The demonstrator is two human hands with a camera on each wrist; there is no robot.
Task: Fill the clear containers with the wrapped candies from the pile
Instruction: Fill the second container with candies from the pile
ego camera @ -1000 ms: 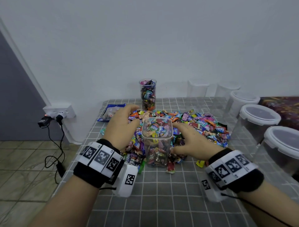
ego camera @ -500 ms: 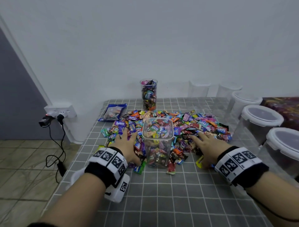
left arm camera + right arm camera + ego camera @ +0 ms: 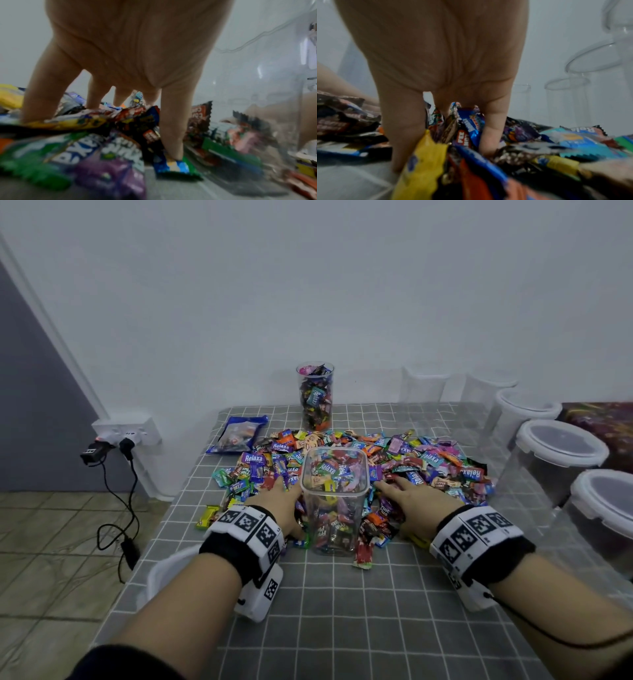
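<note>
1. Square clear container (image 3: 334,501) upright near the middle of the grey checked tabletop (image 3: 342,611), lidless, mostly filled with wrapped candies.
2. Pile of wrapped candies (image 3: 428,460) spread behind and beside it, touching its base on both sides.
3. Left hand (image 3: 279,505) flat on the pile just left of the container, fingers (image 3: 36,97) spread and straight, tips pressed into wrappers, nothing gripped.
4. Right hand (image 3: 416,505) flat on the pile just right of the container, fingers (image 3: 402,135) straight, dug between wrappers, nothing enclosed.
5. Tall round container (image 3: 315,397) full of candies by the wall.
6. Lidded tubs (image 3: 561,453) along the right edge; blue packet (image 3: 238,433) at the back left.
</note>
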